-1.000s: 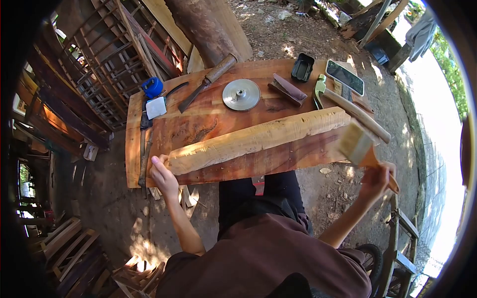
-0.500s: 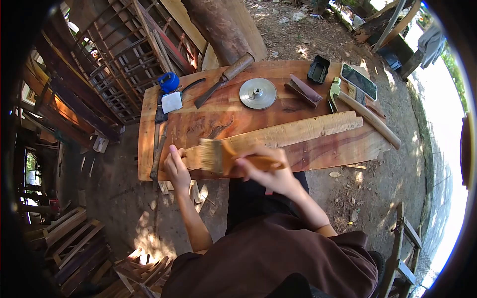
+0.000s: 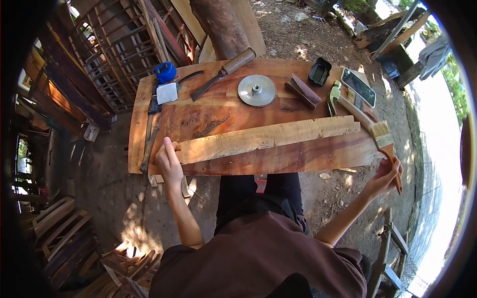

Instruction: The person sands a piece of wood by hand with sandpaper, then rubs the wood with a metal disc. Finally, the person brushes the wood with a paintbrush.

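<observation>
A long pale wooden strip lies aslant across the wooden table. At its left end, my left hand grips it with thumb and fingers. My right hand is off the table's right corner, closed around the handle of a flat paintbrush. The brush stands apart from the strip, its bristles pointing up and away from me, close to the handle of a hammer.
Along the table's far side lie a chisel, a metal disc, folded sandpaper, a black tray and a phone. At left are a blue round object, a white block and a long dark-handled tool.
My right hand has swung the paintbrush from above the strip's left part out past the table's right edge. My left hand stays at the strip's left end.
</observation>
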The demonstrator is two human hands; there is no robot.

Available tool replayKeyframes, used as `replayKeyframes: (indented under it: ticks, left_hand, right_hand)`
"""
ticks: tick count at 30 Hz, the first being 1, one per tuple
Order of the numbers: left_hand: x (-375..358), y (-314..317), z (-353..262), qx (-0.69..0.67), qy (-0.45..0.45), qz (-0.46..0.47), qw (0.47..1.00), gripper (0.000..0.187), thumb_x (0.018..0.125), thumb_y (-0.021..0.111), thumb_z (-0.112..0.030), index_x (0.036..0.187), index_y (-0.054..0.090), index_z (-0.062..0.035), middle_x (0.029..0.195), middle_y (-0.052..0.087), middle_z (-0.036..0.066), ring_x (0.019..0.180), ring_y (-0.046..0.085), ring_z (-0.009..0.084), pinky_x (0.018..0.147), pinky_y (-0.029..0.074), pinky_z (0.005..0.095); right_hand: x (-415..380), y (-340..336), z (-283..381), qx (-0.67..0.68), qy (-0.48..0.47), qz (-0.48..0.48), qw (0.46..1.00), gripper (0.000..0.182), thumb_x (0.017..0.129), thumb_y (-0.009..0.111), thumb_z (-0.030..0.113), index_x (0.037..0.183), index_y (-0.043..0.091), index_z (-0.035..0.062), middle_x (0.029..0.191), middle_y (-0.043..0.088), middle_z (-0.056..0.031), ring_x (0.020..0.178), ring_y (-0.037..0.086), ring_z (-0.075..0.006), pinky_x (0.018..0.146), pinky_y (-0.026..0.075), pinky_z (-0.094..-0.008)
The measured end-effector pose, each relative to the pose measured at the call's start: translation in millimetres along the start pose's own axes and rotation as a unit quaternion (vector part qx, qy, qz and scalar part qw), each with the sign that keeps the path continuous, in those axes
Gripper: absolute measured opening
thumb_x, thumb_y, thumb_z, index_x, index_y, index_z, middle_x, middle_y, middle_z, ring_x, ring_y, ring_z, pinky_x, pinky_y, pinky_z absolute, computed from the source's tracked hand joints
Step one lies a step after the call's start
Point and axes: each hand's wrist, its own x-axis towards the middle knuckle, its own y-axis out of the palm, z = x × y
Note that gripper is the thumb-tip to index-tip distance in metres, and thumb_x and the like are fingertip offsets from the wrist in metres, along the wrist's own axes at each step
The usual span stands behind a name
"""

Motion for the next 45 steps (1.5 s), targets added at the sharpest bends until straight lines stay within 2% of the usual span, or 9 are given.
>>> replayKeyframes:
  ticks: [4,6,8,10,17,29,34,38,45]
  left_hand:
    - [-1,3,2,-0.005,0.013,-0.02,1.0,0.066,0.111,0.032,-0.038,0.076,0.064,0.0086,0.072,0.064,0.019,0.069,0.062,0.0341,0.069,0.044,0.0422]
    - [-1,4,1,-0.002,0.019,-0.031,0.999,0.067,0.111,0.031,-0.037,0.075,0.064,0.0089,0.071,0.064,0.019,0.07,0.062,0.0341,0.069,0.044,0.0423]
    - [-2,4,1,-0.01,-0.002,-0.032,0.999,0.069,0.111,0.029,-0.038,0.076,0.064,0.0087,0.071,0.064,0.019,0.069,0.061,0.0347,0.07,0.044,0.043]
    - [0,1,4,0.0,0.002,-0.025,1.0,0.07,0.111,0.026,-0.039,0.074,0.064,0.0073,0.069,0.062,0.019,0.067,0.06,0.0357,0.07,0.043,0.0434]
    - [-3,2,-2,0.002,0.012,-0.033,0.999,0.069,0.112,0.028,-0.039,0.076,0.063,0.0091,0.076,0.067,0.02,0.075,0.065,0.0343,0.073,0.044,0.042]
    - [-2,6,6,-0.005,0.008,-0.038,0.999,0.069,0.112,0.029,-0.039,0.076,0.06,0.0107,0.076,0.066,0.02,0.075,0.063,0.0339,0.074,0.045,0.0419]
    - [-2,3,3,0.005,0.011,-0.035,0.999,0.068,0.112,0.029,-0.038,0.075,0.061,0.0099,0.076,0.066,0.02,0.076,0.063,0.0343,0.075,0.045,0.0421]
    - [-2,2,0,0.008,0.008,-0.027,1.0,0.07,0.112,0.027,-0.039,0.075,0.061,0.009,0.074,0.065,0.019,0.074,0.062,0.0351,0.075,0.044,0.0413]
    - [0,-1,5,-0.016,-0.038,0.003,0.999,0.076,0.111,0.025,-0.045,0.077,0.066,0.0092,0.074,0.067,0.018,0.075,0.063,0.0327,0.078,0.045,0.0393]
  right_hand:
    - [-85,59,49,0.111,0.077,0.178,0.975,0.021,0.099,0.063,0.023,0.101,0.067,0.0029,0.079,0.068,-0.0084,0.064,0.061,-0.0088,0.055,0.046,-0.022]
    - [-139,85,65,0.034,-0.057,0.34,0.938,0.03,0.1,0.062,0.027,0.11,0.065,-0.0011,0.09,0.07,-0.0094,0.074,0.066,-0.0166,0.068,0.054,-0.0287]
    - [-186,114,99,0.265,0.168,0.558,0.768,0.027,0.094,0.071,0.01,0.119,0.068,0.001,0.101,0.075,-0.0106,0.089,0.074,-0.0169,0.078,0.059,-0.0302]
    - [-219,136,122,0.279,0.067,0.618,0.732,0.032,0.09,0.074,0.006,0.121,0.068,0.0042,0.101,0.075,-0.0118,0.086,0.075,-0.0184,0.076,0.059,-0.0297]
    - [-183,130,114,0.19,0.006,0.572,0.798,0.02,0.09,0.074,0.006,0.11,0.071,0.0015,0.097,0.076,-0.0108,0.083,0.075,-0.0144,0.074,0.059,-0.0272]
    - [-29,-3,15,-0.053,-0.049,0.081,0.994,0.024,0.101,0.055,0.016,0.102,0.065,-0.0056,0.082,0.074,-0.0179,0.063,0.072,-0.0235,0.062,0.059,-0.0312]
    - [-112,40,37,0.07,-0.028,0.292,0.953,0.016,0.096,0.062,0.01,0.105,0.069,-0.0016,0.088,0.075,-0.0131,0.072,0.073,-0.0173,0.069,0.059,-0.0301]
    - [-195,121,116,0.277,-0.017,0.591,0.757,0.025,0.088,0.073,0.003,0.113,0.071,0.002,0.098,0.075,-0.0129,0.08,0.075,-0.0199,0.069,0.059,-0.0293]
    - [-210,136,119,0.257,0.068,0.614,0.743,0.022,0.091,0.069,0.004,0.113,0.071,0.0026,0.097,0.075,-0.0109,0.083,0.074,-0.0176,0.073,0.058,-0.0282]
